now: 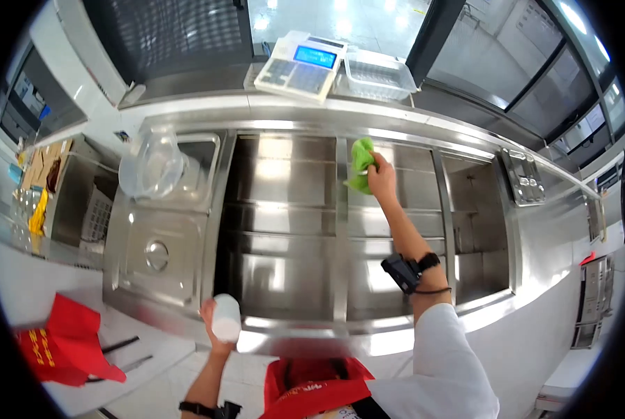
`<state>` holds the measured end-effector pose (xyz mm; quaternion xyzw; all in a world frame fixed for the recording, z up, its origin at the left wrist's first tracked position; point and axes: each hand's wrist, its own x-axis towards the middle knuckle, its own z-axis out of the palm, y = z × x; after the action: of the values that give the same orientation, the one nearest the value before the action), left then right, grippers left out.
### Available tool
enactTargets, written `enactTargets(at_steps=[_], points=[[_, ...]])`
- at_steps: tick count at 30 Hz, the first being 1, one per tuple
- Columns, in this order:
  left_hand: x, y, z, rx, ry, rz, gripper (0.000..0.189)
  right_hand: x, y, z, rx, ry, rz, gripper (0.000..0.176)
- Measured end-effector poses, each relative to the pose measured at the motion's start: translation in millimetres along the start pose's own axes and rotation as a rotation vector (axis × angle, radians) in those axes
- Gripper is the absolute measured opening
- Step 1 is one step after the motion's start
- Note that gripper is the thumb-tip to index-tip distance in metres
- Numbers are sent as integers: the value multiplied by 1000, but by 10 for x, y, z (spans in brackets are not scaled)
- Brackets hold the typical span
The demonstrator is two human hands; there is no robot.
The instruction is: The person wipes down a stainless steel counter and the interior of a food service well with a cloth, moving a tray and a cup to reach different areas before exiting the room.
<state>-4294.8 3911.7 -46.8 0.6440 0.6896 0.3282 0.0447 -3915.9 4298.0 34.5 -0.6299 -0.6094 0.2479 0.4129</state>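
My right hand (382, 174) is closed on a bright green cloth (361, 155), bunched against the far end of the metal divider bar in the steel counter. Loose folds of the cloth hang out to the left of the fingers. At the near left edge of the counter, my left hand (213, 328) grips a white cylindrical container (226, 318); its far side and any label are hidden. Around both hands lies the stainless steel counter (342, 265) with its sunken rectangular wells.
Clear plastic tubs (152, 167) stand at the left, behind a steel lid (157, 255). A cash-register-like machine (302, 66) and a clear plastic basket (379, 73) sit on the back ledge. A small steel tray (522, 176) lies at the right; a red bag (64, 342) rests at lower left.
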Motion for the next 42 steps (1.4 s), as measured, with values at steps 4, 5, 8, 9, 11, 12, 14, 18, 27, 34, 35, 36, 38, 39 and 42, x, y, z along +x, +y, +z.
enactTargets(at_steps=[4,5,8,9,11,12,14,18,27,34,35,36,38,39,42], points=[[113,140,5,-87,14,-188,52,796,284,752,-247,139,-192,42],[99,96,-19,45,-96,-146,48,898,387,934,-345,138,-236,43],[55,25,23,155,-156,-143,39,1051,448,1184,-557,178,-387,35],[126,76,-10,266,-195,-48,40,1120,406,1148,-572,142,-368,31],[66,59,-49,147,-164,-139,44,1171,391,1094,-594,101,-399,18],[183,134,-9,79,-126,-180,47,1211,384,1094,-619,50,-399,17],[256,159,-94,186,-212,-5,60,1152,337,1145,-656,-49,-379,16],[232,240,-65,-145,-21,-181,66,421,225,1020,-583,-62,-376,12],[168,245,-129,-372,37,-123,75,-2542,-239,146,-549,-331,-423,12],[134,235,-193,-377,44,-170,74,-3350,-391,-296,-160,-718,435,35],[131,235,-190,-401,40,-185,74,-3323,-180,-344,272,-741,565,43],[131,239,-185,-423,37,-203,74,-3243,-310,-436,512,-644,707,43],[136,255,-184,-488,36,-244,73,-3164,-62,-443,646,-465,701,45],[135,247,-179,-492,33,-240,73,-3079,-12,-472,431,-532,639,45],[135,229,-179,-446,26,-204,73,-2973,176,-458,7,-448,414,46]])
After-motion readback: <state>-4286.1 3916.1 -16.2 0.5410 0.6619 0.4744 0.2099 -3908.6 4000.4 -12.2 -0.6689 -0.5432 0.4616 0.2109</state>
